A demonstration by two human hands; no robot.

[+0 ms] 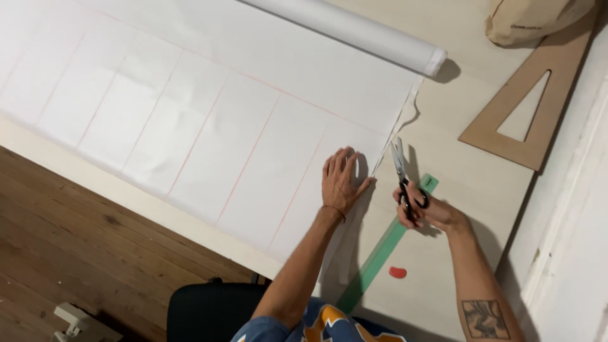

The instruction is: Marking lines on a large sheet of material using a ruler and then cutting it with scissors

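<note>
1. Fabric (pixel 209 107), white and marked with thin red lines, lies unrolled flat across the pale worktable (pixel 468 190); its unspooled part ends in a roll (pixel 354 31) at the far side of the table.
2. Along the cloth's right edge a cut is under way: a narrow trimmed strip (pixel 410 114) curls loose between the roll's end and the blades.
3. Scissors (pixel 403 174) with black handles sit in the right hand (pixel 424 208), fingers curled through the loops, blades parted in a narrow V and pointing away toward the roll.
4. The left hand (pixel 341 180) lies palm down on the fabric just beside the cut line, fingers close together and flat, thumb stretched out toward the edge, pinning the cloth.
5. In my judgement the step in hand is trimming the edge, partly done; the next snip calls for the blades to stay on the edge line while the flat hand keeps the cloth from shifting.
6. A green ruler (pixel 380 253) lies on the table under the right hand, with a small red piece (pixel 398 272) near it.
7. A brown set square (pixel 519 114) rests farther right, well apart, below a beige bag (pixel 532 19).
</note>
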